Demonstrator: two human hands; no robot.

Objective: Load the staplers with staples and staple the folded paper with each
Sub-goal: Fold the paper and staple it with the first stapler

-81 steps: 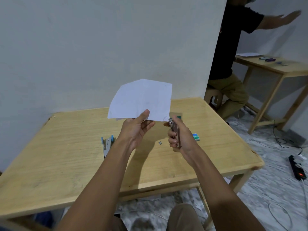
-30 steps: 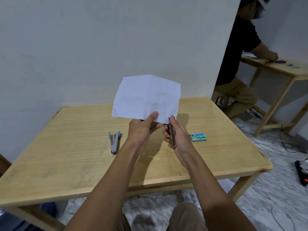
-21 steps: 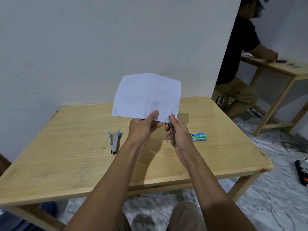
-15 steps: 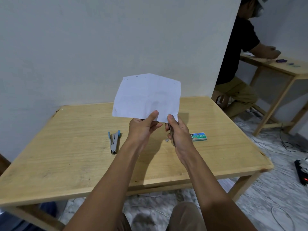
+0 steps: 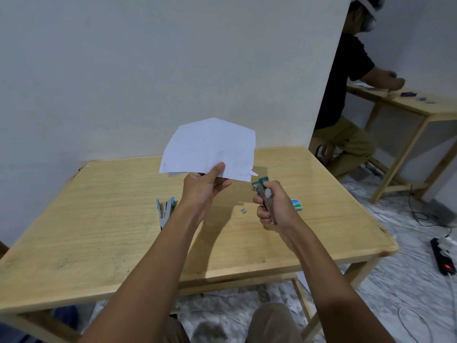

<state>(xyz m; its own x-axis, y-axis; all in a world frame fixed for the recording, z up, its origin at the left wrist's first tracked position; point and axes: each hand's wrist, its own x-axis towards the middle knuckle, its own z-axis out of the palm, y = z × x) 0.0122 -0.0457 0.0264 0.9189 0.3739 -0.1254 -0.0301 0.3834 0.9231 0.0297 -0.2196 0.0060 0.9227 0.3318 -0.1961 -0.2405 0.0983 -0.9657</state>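
Observation:
My left hand [image 5: 202,191] pinches the bottom edge of the folded white paper [image 5: 210,149] and holds it up above the wooden table [image 5: 99,219]. My right hand [image 5: 274,206] grips a small green-tipped metal stapler [image 5: 262,191], its jaws just below and right of the paper's lower right corner, apart from it. A second stapler with blue tips [image 5: 165,211] lies on the table left of my left forearm. A green staple box [image 5: 296,204] lies right of my right hand. A small strip of staples [image 5: 243,211] rests on the table between my hands.
A white wall stands behind the table. At the right, another person [image 5: 346,95] sits at a second wooden table [image 5: 405,105]. A power strip [image 5: 442,256] and cables lie on the marble floor at the right.
My right hand has drawn the stapler away from the paper's lower right corner, down and to the right. The paper stays held up in my left hand.

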